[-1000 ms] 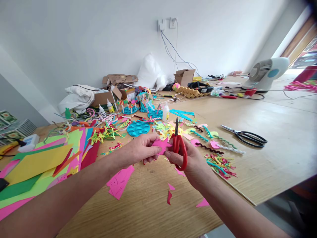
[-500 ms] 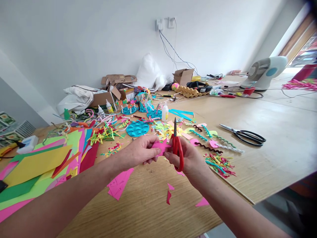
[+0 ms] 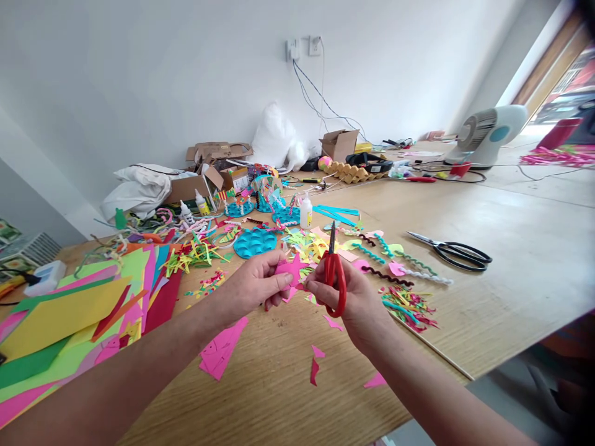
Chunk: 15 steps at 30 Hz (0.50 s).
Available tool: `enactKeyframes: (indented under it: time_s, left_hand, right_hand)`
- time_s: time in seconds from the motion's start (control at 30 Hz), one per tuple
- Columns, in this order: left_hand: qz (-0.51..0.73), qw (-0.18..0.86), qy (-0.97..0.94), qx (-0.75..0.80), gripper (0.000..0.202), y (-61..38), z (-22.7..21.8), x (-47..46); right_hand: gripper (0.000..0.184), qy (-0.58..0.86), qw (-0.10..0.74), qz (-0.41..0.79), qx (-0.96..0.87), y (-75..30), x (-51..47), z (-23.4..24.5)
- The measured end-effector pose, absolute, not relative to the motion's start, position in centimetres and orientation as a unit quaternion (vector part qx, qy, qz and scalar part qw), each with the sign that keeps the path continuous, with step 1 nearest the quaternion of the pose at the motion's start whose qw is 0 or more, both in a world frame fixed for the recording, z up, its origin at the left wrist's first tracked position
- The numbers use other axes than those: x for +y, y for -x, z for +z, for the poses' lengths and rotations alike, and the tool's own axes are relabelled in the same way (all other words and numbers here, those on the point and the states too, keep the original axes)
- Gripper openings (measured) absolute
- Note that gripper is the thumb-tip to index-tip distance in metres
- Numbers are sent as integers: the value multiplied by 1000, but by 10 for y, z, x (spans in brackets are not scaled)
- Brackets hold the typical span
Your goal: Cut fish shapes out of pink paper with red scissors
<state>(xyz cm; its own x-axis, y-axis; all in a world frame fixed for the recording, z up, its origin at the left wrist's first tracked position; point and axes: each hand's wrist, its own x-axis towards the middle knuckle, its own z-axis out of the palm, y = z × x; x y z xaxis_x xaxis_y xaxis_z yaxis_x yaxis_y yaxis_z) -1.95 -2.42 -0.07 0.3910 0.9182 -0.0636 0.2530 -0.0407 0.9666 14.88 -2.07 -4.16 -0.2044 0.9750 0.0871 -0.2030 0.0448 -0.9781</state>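
Note:
Between the thumb and fingers of my left hand [image 3: 263, 282] is a pink paper star [image 3: 294, 271], its points spread toward the right. My right hand [image 3: 356, 300] is closed on red-handled scissors [image 3: 335, 279], whose blades point up and away from the paper. The right fingertips are close to the star's right edge; whether they touch it I cannot tell. Below the hands lie pink paper offcuts [image 3: 315, 370]. A larger pink sheet with drawn lines [image 3: 223, 350] rests under my left forearm.
Coloured paper sheets [image 3: 69, 316] are stacked at left. Behind my hands are a blue scalloped tray [image 3: 255, 242], a glue bottle [image 3: 305, 212] and paper scraps. Black-handled scissors [image 3: 458, 253], twisted pipe cleaners [image 3: 388, 275] and a thin stick [image 3: 434, 348] lie to the right. A fan [image 3: 488, 133] stands farther back.
The pink star has turned in my left hand, so more of its flat face and points show. My right fingers have drawn slightly back from it. The view has shifted a little.

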Motion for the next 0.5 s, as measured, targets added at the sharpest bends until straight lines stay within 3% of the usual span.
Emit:
enactKeyframes:
  time_s: [0.5]
  left_hand:
    - [236,516,-685,456,10,13,7,-27]
  right_hand:
    - [21,369,492,558,-556,-151,-21,-21]
